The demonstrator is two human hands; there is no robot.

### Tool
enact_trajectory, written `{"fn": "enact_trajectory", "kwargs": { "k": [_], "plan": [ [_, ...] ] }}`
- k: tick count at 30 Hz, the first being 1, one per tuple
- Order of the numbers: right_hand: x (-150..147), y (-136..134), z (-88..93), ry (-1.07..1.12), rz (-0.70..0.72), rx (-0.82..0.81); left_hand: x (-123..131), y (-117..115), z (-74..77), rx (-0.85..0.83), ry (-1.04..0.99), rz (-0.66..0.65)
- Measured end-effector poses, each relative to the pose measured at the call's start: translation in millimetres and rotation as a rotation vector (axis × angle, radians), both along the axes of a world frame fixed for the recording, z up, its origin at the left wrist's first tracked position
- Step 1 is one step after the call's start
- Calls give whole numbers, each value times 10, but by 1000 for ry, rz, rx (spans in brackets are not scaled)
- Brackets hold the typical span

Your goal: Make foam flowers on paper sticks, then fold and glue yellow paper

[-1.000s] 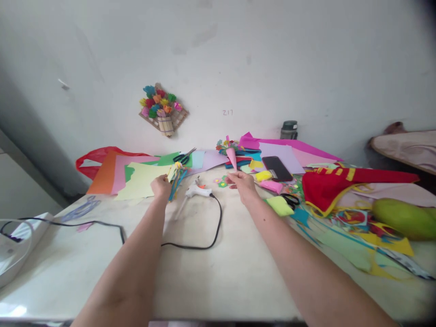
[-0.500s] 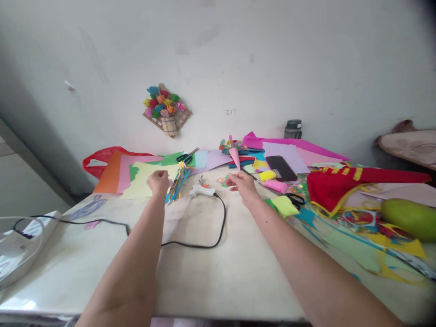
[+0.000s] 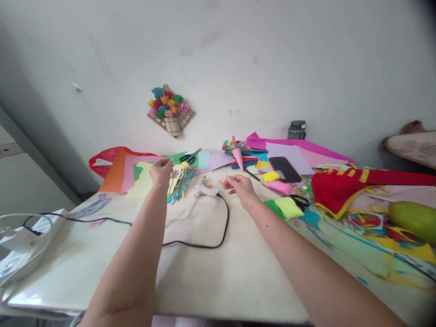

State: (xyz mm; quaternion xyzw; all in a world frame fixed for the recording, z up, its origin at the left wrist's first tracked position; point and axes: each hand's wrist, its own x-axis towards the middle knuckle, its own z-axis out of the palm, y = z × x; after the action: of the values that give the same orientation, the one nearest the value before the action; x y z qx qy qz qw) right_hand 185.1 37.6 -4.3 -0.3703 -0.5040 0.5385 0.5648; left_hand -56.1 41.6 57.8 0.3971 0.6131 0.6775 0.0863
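Observation:
My right hand [image 3: 240, 186] pinches a small paper flower [image 3: 224, 180] with a yellow centre at its fingertips, above the table; most of the flower is hidden or blurred. Over the pale yellow sheet, my left hand [image 3: 161, 172] is closed with its fingertips together; what is in them, if anything, is too small to make out. Beside it lies a bundle of thin paper strips [image 3: 180, 181], yellow and blue, some with little flowers on top. Between my hands a white glue gun [image 3: 203, 190] lies on its side, its black cord [image 3: 225, 222] looping toward me.
Black scissors [image 3: 190, 156] and coloured paper sheets [image 3: 131, 170] lie along the wall. A pink paper cone with flowers [image 3: 237, 156], a phone [image 3: 285, 169], a pink clay pack [image 3: 278, 187] and a red cloth [image 3: 335, 190] are to the right. A power strip [image 3: 30, 245] sits left.
The paper flower that lay on the table is now in my right fingertips. My left hand has risen slightly, closer to the paper strips. The view has shifted a little left.

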Motion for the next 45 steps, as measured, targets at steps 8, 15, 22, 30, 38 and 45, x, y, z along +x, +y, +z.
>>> {"fn": "enact_trajectory", "kwargs": {
  "k": [8, 15, 22, 30, 38, 45],
  "plan": [
    [-228, -159, 13, -3, 165, -37, 580, -232, 377, 157, -201, -378],
    [-261, -240, 89, -57, 180, 3, 1062, -320, 450, 177, -287, -686],
    [-300, -198, 66, -16, 193, 27, 1414, -407, 480, 115, -298, -775],
    [-296, -206, 58, 6, 249, 19, 1426, -379, 469, 60, -390, -875],
    [-269, -180, 22, 4, 301, -21, 1062, -373, 604, 193, -447, -699],
    [-181, -195, 88, 113, 307, -52, 762, -406, 281, -30, -271, -605]
  ]
}}
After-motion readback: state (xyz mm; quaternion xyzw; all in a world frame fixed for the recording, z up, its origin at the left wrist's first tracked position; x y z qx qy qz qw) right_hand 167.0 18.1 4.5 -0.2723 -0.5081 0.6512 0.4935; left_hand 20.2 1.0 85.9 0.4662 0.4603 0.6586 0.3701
